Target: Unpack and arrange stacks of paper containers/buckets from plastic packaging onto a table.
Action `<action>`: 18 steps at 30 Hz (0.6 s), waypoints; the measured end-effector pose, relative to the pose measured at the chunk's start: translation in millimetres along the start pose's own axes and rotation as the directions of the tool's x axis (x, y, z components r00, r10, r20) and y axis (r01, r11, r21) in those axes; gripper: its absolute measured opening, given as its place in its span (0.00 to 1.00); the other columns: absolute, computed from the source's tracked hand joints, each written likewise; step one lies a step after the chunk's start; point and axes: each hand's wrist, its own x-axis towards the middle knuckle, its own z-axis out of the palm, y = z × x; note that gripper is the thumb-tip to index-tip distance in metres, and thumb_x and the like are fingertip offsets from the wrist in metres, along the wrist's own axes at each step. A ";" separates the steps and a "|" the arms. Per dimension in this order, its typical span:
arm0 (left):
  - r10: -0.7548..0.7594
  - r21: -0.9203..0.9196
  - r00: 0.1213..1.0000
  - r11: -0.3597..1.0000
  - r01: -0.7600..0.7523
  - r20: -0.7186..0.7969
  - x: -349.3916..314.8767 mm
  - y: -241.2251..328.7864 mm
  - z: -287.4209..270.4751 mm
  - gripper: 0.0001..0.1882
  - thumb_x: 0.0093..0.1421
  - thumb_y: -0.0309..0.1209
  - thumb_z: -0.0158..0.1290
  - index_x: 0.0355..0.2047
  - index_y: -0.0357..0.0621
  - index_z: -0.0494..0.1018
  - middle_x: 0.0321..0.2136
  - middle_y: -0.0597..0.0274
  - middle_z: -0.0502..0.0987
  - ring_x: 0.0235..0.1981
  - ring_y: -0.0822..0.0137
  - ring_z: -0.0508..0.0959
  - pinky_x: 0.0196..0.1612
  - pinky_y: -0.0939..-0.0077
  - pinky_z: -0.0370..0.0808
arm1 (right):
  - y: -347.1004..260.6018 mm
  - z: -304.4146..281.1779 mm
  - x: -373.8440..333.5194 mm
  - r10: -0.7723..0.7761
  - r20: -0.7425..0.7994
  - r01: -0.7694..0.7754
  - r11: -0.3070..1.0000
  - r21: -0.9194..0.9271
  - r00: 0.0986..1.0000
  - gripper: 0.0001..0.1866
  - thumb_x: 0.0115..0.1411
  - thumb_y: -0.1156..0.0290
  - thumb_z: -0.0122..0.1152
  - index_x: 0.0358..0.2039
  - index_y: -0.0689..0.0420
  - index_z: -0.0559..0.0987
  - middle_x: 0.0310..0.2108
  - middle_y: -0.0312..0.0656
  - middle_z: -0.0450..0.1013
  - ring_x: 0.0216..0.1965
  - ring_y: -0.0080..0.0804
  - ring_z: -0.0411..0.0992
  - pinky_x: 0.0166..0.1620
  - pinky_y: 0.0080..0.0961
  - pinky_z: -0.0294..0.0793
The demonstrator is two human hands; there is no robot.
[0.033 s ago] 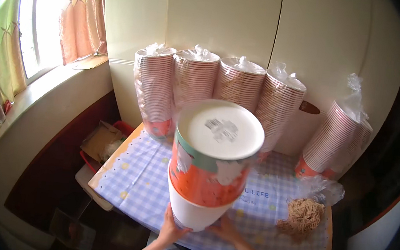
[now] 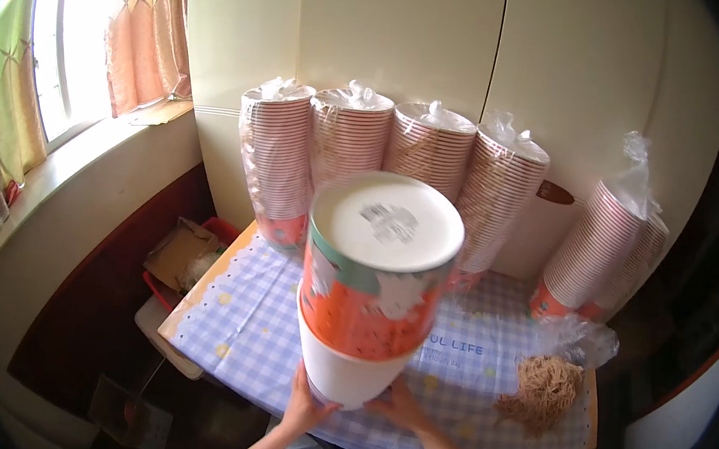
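Close in front of me stands an orange-and-green printed paper bucket (image 2: pixel 368 309), upside down, with its white base and a blurred grey printed patch facing up. Below it is a white tapering container (image 2: pixel 348 377), touching the printed bucket's lower rim; whether they are nested cannot be told. My left hand (image 2: pixel 305 405) is closed around the white container's lower left side, and my right hand (image 2: pixel 402 404) grips its lower right side. The container hides part of the fingers of both hands. A blue-and-white checked tablecloth (image 2: pixel 252 327) lies underneath.
Several tall stacks of paper buckets (image 2: pixel 347 135) in tied clear bags line the far table edge. More bagged stacks (image 2: pixel 589 249) lean at the right. Nearby lie a crumpled plastic bag (image 2: pixel 588 341) and a tangle of tan string (image 2: pixel 544 389). A cardboard box (image 2: pixel 184 254) sits left of the table.
The printed bucket and white container have shifted slightly left and up in the picture, with both hands still on the white one. The stacks at the back stay put.
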 end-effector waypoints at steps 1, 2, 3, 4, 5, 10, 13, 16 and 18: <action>0.019 0.028 0.999 0.999 -0.018 -0.031 10.2 -6.0 -4.3 0.56 0.37 0.33 0.65 0.57 0.35 0.38 0.54 0.38 0.50 0.56 0.44 0.53 0.56 0.60 0.55 | 5.4 7.1 14.4 0.001 -0.002 -0.001 1.000 0.000 1.000 0.48 0.44 0.64 0.66 0.58 0.60 0.45 0.57 0.50 0.48 0.57 0.42 0.51 0.55 0.35 0.56; 0.023 0.027 0.999 0.999 -0.022 -0.026 18.8 -14.4 -5.9 0.56 0.37 0.33 0.65 0.57 0.35 0.38 0.54 0.38 0.50 0.56 0.44 0.53 0.56 0.60 0.55 | 11.2 14.5 28.1 -0.035 -0.088 0.033 0.999 -0.026 0.996 0.48 0.44 0.63 0.66 0.58 0.60 0.46 0.57 0.51 0.50 0.56 0.42 0.53 0.55 0.34 0.57; -0.005 0.010 0.997 1.000 0.006 -0.071 26.7 -24.6 -7.8 0.52 0.40 0.31 0.63 0.57 0.35 0.39 0.54 0.39 0.51 0.55 0.44 0.54 0.56 0.60 0.56 | 18.0 23.3 42.7 -0.075 -0.165 0.067 0.996 -0.054 0.983 0.47 0.44 0.62 0.66 0.57 0.61 0.46 0.56 0.53 0.51 0.55 0.42 0.56 0.54 0.34 0.58; -0.031 -0.010 0.993 1.000 0.030 -0.112 36.5 -34.7 -8.7 0.48 0.43 0.30 0.60 0.57 0.34 0.40 0.53 0.39 0.53 0.55 0.44 0.55 0.56 0.61 0.56 | 29.0 30.5 58.9 -0.093 -0.209 0.053 0.980 -0.190 0.974 0.48 0.45 0.64 0.65 0.58 0.61 0.44 0.57 0.54 0.49 0.56 0.42 0.55 0.54 0.34 0.58; -0.029 -0.008 0.993 1.000 0.028 -0.112 46.7 -46.0 -10.5 0.48 0.43 0.30 0.60 0.57 0.34 0.40 0.53 0.39 0.53 0.55 0.44 0.55 0.56 0.61 0.56 | 28.2 38.7 72.0 -0.116 -0.245 0.032 0.946 -0.321 0.963 0.49 0.46 0.65 0.64 0.58 0.61 0.41 0.57 0.55 0.48 0.56 0.43 0.53 0.54 0.34 0.57; -0.058 -0.021 0.966 0.998 0.055 -0.253 101.5 -83.5 -23.4 0.38 0.52 0.29 0.52 0.57 0.35 0.44 0.53 0.41 0.56 0.55 0.48 0.58 0.55 0.63 0.56 | 64.9 51.2 138.6 -0.044 -0.213 -0.029 0.945 -0.326 0.976 0.47 0.47 0.64 0.61 0.59 0.61 0.40 0.55 0.54 0.53 0.55 0.50 0.55 0.52 0.34 0.60; -0.101 -0.013 0.965 0.995 0.101 -0.240 126.3 -98.7 -29.3 0.36 0.53 0.34 0.52 0.57 0.35 0.46 0.52 0.42 0.58 0.54 0.50 0.60 0.54 0.65 0.58 | 62.3 48.0 158.8 0.011 -0.218 -0.128 0.838 -0.530 0.976 0.45 0.47 0.61 0.59 0.58 0.59 0.43 0.55 0.51 0.55 0.54 0.47 0.57 0.53 0.37 0.57; -0.098 -0.080 0.970 0.993 0.082 -0.221 149.5 -113.8 -31.1 0.37 0.53 0.37 0.52 0.57 0.34 0.47 0.52 0.42 0.59 0.53 0.52 0.61 0.54 0.66 0.59 | 74.0 45.6 178.3 -0.008 -0.245 -0.178 0.664 -0.726 0.969 0.43 0.48 0.55 0.56 0.58 0.59 0.46 0.56 0.48 0.54 0.55 0.41 0.57 0.56 0.38 0.52; -0.085 -0.169 0.964 0.985 0.043 -0.253 157.0 -143.5 -34.7 0.37 0.53 0.39 0.52 0.57 0.36 0.49 0.51 0.44 0.61 0.52 0.55 0.64 0.52 0.68 0.61 | 70.7 54.0 187.8 0.010 -0.225 -0.178 0.644 -0.744 0.974 0.42 0.49 0.51 0.53 0.57 0.60 0.47 0.56 0.48 0.53 0.56 0.38 0.55 0.57 0.38 0.50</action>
